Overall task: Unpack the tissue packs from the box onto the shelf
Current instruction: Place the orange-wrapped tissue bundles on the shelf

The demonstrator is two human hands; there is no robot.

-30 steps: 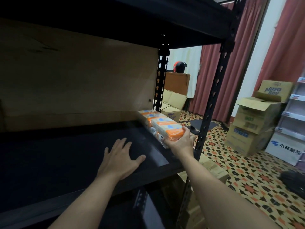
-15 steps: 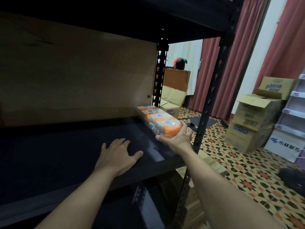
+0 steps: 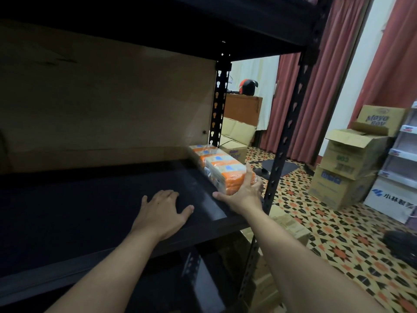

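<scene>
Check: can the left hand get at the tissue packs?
Probably yes: only bare shelf lies between the left hand and the tissue packs, though the right hand holds their near end.

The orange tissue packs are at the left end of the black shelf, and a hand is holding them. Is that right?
Not quite. The head view shows the tissue packs at the right end of the black shelf, and the right hand is holding them.
</scene>
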